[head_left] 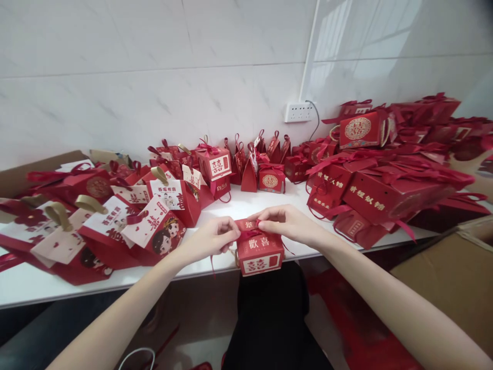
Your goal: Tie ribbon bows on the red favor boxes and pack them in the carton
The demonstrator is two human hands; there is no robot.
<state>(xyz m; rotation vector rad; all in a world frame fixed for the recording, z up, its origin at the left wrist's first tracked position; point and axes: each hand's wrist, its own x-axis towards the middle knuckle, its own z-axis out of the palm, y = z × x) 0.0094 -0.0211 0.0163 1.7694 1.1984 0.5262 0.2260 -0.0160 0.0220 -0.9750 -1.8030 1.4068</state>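
Note:
A small red gift box with white and gold lettering sits at the front edge of the white table, its patterned side facing me. Across its top lies a dark red ribbon. My left hand pinches the ribbon at the box's left, with a loose end hanging below the fingers. From the right, my right hand closes thumb and fingers on the ribbon near the top of the box. A cord handle shows at the box's left side.
Red and white gift boxes crowd the table on the left. A tall pile of red boxes fills the right. Behind are a power strip and tiled wall; a cardboard box stands at lower right.

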